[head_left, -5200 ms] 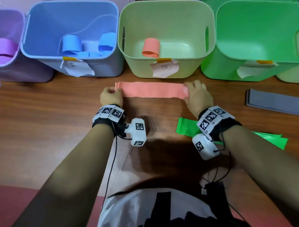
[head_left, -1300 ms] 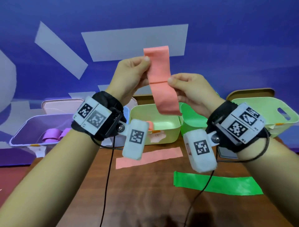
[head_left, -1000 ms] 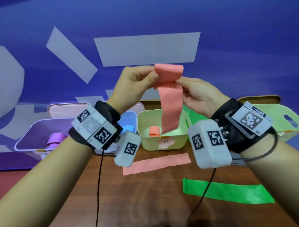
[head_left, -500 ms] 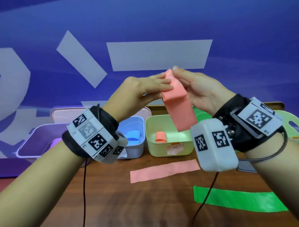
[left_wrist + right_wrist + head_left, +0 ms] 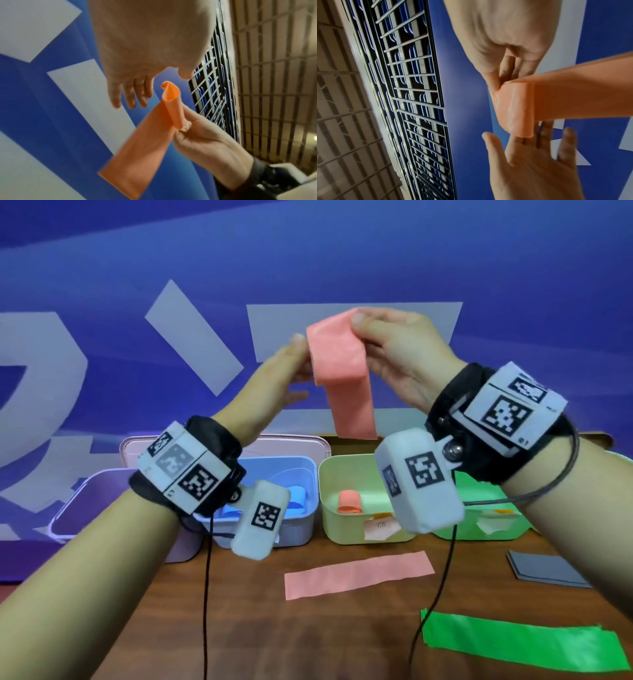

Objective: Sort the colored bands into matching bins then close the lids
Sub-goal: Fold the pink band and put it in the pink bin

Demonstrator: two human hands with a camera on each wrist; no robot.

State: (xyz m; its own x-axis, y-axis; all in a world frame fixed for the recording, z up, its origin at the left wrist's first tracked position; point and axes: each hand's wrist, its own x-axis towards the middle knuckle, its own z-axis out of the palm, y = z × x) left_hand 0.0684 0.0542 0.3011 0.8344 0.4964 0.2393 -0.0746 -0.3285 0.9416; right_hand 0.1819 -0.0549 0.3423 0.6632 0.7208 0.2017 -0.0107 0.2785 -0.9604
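Since half a second ago, more of the pink band (image 5: 339,371) has been rolled up at its top, and the left hand (image 5: 274,381) has been opened and drawn a little away from it. Now the band is held up in the air, above the bins. Its rolled top is pinched by the thumb and fingers of the right hand (image 5: 400,354), and its loose end is left hanging down. The left hand is held flat beside the roll, with its fingers straight and nothing gripped. Whether its fingertips touch the band cannot be told.

Below, a small pink roll (image 5: 350,501) is seen inside the yellow-green bin (image 5: 346,530). Blue rolls are kept in the blue bin (image 5: 298,529) beside it. On the bench (image 5: 239,628), another pink band (image 5: 359,574) is laid flat, and a green band (image 5: 520,642) is laid nearer the person.
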